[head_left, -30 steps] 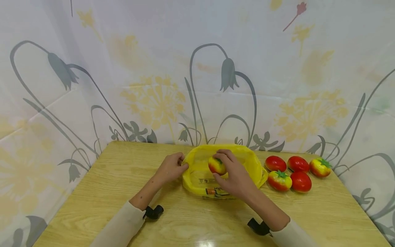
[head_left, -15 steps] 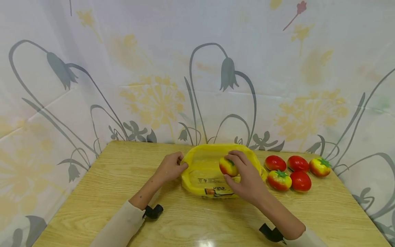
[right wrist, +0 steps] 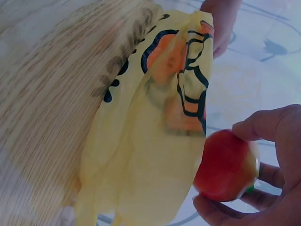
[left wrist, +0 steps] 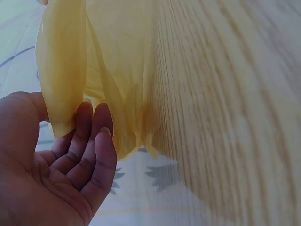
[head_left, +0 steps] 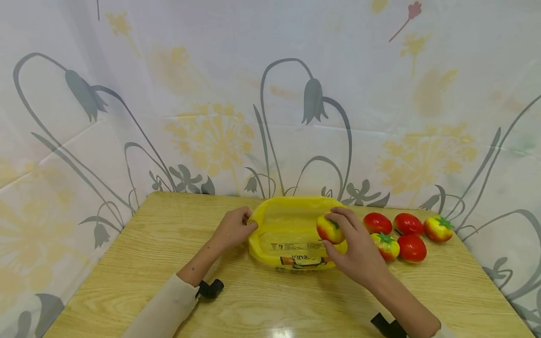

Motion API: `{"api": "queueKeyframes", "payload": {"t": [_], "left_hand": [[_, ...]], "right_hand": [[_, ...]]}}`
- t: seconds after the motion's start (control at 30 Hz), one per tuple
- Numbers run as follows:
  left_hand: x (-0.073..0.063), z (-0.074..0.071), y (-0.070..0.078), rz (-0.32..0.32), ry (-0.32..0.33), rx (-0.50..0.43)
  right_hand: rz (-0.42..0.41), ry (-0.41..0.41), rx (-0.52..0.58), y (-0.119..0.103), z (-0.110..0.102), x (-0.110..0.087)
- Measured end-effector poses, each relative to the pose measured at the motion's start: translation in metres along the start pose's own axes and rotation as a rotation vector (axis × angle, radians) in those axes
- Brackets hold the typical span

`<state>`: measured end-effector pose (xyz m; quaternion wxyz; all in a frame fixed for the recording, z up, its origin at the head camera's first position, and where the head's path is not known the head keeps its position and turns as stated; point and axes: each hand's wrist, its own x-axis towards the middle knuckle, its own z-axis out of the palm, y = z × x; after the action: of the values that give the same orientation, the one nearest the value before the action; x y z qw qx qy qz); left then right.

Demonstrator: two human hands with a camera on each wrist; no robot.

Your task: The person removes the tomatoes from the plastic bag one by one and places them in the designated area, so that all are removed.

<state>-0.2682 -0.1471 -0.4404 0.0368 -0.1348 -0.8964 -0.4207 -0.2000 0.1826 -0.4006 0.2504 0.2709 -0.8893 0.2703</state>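
A yellow plastic bag point(head_left: 268, 253) with dark print stands on the table, its mouth spread wide. My left hand point(head_left: 232, 229) pinches the bag's left rim between thumb and fingers; in the left wrist view the bag's edge point(left wrist: 63, 61) hangs between them. Over the right part of the mouth, my right hand point(head_left: 357, 253) holds a red-and-yellow toy tomato point(head_left: 327, 231) by its sides. In the right wrist view that tomato point(right wrist: 223, 165) is at the rim, partly behind the bag's wall point(right wrist: 136, 160), its green leaf mostly hidden.
Right of the bag lie several more toy tomatoes: plain red ones point(head_left: 408, 224) and red-and-yellow ones point(head_left: 438, 229) with green leaves. They rest on the wooden table point(head_left: 190, 206). Behind it hangs a flower-print curtain point(head_left: 211, 70).
My right hand has moved right with the tomato, from the middle of the bag's mouth towards its right rim. The left hand has kept its place on the left rim.
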Motion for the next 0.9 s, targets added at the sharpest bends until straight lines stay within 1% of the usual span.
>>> {"api": "queueKeyframes", "payload": {"t": [0.2,0.3,0.43,0.67,0.9], "left_hand": [[0.000,-0.002,0.002,0.000,0.000,0.000],[0.000,-0.003,0.003,0.002,-0.002,-0.005],[0.000,-0.002,0.002,0.002,-0.005,0.003],[-0.001,-0.001,0.000,-0.002,0.001,0.001],[-0.001,-0.001,-0.001,-0.003,-0.001,-0.004]], "right_hand": [[0.019,0.003,-0.050,0.007,-0.007,-0.005],[0.021,0.013,-0.056,0.010,-0.010,-0.007],[0.020,0.032,-0.052,0.013,-0.015,-0.012],[0.066,0.045,-0.079,0.018,-0.030,-0.019],[0.087,0.071,-0.100,0.028,-0.038,-0.026]]}}
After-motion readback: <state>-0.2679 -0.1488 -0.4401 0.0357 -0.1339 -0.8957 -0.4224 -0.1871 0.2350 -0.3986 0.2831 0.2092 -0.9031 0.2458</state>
